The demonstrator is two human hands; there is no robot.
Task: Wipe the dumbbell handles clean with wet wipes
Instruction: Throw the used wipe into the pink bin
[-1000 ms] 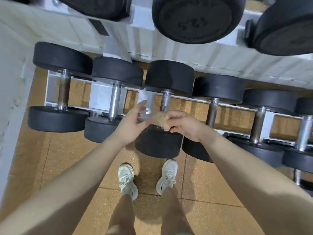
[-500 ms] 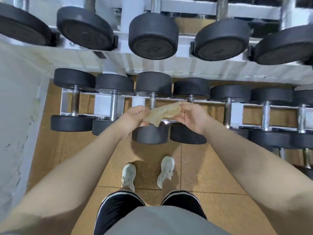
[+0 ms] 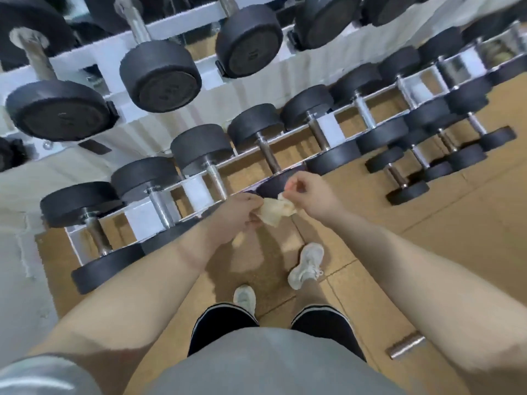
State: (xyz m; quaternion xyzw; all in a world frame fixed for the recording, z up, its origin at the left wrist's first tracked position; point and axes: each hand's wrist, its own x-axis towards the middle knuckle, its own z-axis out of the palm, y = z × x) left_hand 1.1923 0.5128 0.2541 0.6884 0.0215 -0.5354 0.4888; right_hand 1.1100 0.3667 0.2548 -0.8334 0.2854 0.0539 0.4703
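A crumpled, yellowed wet wipe (image 3: 275, 212) hangs between both hands in front of the lower dumbbell row. My left hand (image 3: 238, 216) grips its left side. My right hand (image 3: 309, 192) pinches its upper right corner with thumb and fingertips. Just beyond the hands, black dumbbells with steel handles lie on the lower rail: one handle (image 3: 216, 179) left of the wipe, another (image 3: 268, 156) right above it. Neither hand touches a dumbbell.
A white rack (image 3: 199, 67) carries an upper row of larger dumbbells (image 3: 159, 78). Smaller dumbbells (image 3: 399, 178) stand on the tan floor at right. A short steel bar (image 3: 406, 349) lies on the floor near my right arm. My feet (image 3: 306, 265) stand close to the rack.
The view has tilted and swung right. The wipe, stretched out half a second ago, is now bunched smaller between the hands, which sit closer together.
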